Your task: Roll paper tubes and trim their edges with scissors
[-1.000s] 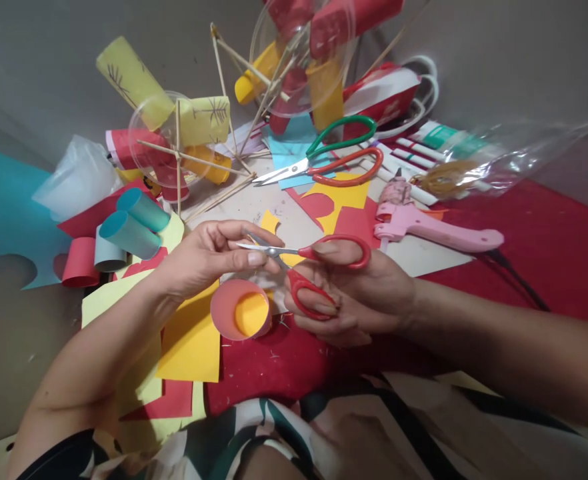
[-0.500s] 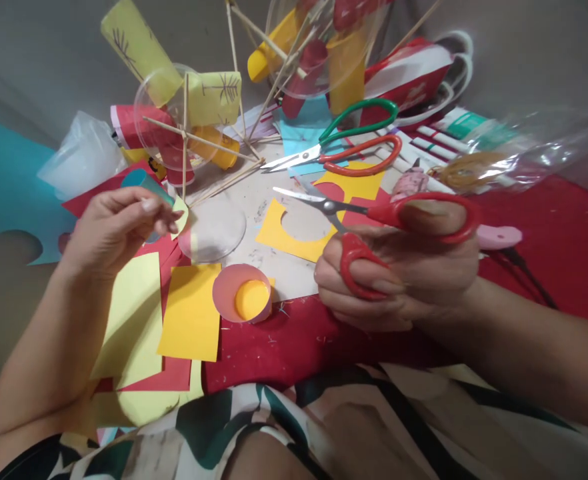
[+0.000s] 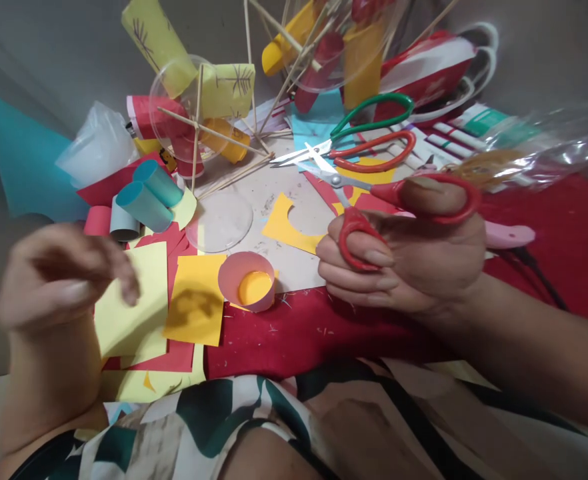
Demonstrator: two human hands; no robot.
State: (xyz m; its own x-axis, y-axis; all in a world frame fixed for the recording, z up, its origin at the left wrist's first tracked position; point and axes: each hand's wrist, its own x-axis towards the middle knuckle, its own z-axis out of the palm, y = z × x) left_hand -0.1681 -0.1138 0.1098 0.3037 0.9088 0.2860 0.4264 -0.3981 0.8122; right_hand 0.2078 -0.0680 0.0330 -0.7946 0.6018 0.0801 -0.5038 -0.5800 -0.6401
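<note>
My right hand [image 3: 399, 267] holds red-handled scissors [image 3: 341, 181], thumb through one loop and fingers through the other. Their blades point up and left, overlapping in view the green-and-orange-handled scissors [image 3: 369, 143]. At the left, my left hand [image 3: 69, 273] hovers over pale yellow paper [image 3: 134, 300]; it is blurred, with thumb and fingers apart and nothing visible between them. Between the hands stands a pink paper tube [image 3: 229, 277] with a yellow bottom, beside an orange-yellow sheet [image 3: 194, 320]. A yellow offcut [image 3: 291, 230] with a curved cut lies nearer the right hand.
Teal paper tubes [image 3: 149, 203] stand behind my left hand, near a clear plastic disc [image 3: 221, 220]. Stick structures with paper cups [image 3: 231, 90] rise at the back. Markers [image 3: 451, 140], a plastic bag [image 3: 534, 147] and a pink corded tool [image 3: 509, 235] are on the right.
My left hand has moved left and down, away from the teal tubes. My right hand has tilted the scissors upward. A small yellow scrap now shows on the paper at lower left.
</note>
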